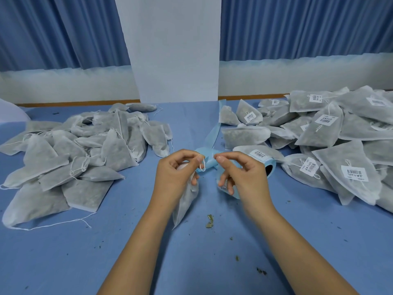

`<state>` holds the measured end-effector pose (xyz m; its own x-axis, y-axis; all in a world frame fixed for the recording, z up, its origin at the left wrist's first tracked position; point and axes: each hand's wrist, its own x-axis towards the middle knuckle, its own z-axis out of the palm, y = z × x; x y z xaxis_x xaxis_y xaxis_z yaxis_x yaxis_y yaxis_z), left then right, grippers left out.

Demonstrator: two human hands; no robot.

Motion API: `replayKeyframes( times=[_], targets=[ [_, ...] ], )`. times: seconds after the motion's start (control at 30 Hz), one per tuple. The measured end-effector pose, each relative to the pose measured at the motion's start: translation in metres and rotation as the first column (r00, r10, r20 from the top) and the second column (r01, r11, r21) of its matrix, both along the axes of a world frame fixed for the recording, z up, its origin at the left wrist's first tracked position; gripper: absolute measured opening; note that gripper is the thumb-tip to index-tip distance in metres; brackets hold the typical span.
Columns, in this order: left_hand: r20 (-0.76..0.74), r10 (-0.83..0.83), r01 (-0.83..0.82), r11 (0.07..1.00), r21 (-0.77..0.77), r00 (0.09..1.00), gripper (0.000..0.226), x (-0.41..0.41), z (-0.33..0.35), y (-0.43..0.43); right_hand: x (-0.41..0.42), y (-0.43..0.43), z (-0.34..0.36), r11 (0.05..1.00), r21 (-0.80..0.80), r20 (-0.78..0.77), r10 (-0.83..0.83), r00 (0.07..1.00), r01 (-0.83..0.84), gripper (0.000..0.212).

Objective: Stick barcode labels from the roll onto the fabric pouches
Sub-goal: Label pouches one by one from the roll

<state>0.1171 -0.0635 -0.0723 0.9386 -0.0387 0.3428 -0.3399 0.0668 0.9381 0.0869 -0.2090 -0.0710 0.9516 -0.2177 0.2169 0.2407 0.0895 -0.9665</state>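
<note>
Your left hand (177, 170) pinches a pouch (184, 206) by its string (203, 165), your right hand (240, 172) pinches liner (209, 161) off the roll (271, 167), close together, likely for quick sticking.

2 bare forearms show from the near edge: the left forearm (136, 252) and the right forearm (297, 248) (skin uncovered up to the frame's border). The left hand (176, 169) and right hand (244, 173) have short, plain nails.

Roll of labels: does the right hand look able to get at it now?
Probably yes. The roll lies just beside the right hand with nothing between them, though that hand already pinches the strip.
</note>
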Motion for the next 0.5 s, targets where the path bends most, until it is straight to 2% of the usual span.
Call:
replayKeyframes(
  times=[0.07,0.17,0.3,0.4,0.5],
  targets=[
    [0.019,-0.023,0.022,0.999,0.04,1.0,0.015,-0.0012,-0.0008,0.0007,0.0007,0.0005,-0.0008,0.997,-0.057,0.007,-0.043,0.999,0.043,0.009],
    [0.025,-0.05,0.048,0.995,0.087,0.998,0.015,-0.0037,-0.0023,-0.0009,-0.0011,0.0055,-0.0022,0.987,-0.158,0.046,0.015,0.999,-0.008,0.014],
    [0.012,-0.045,0.043,0.99,0.133,0.999,0.015,-0.0044,-0.0018,-0.0026,-0.0001,0.0021,-0.002,0.979,-0.202,0.07,0.018,0.997,-0.004,0.014],
    [-0.014,-0.057,0.058,0.989,0.133,0.998,0.014,-0.0064,0.0003,-0.0037,0.0016,0.0008,-0.0025,0.968,-0.251,0.083,0.022,0.996,-0.001,0.016],
    [-0.087,-0.102,0.107,0.993,0.057,0.991,0.015,-0.0102,0.0038,-0.0053,0.003,0.0002,-0.0047,0.973,-0.229,0.09,-0.011,0.996,0.031,0.017]
  ],
)
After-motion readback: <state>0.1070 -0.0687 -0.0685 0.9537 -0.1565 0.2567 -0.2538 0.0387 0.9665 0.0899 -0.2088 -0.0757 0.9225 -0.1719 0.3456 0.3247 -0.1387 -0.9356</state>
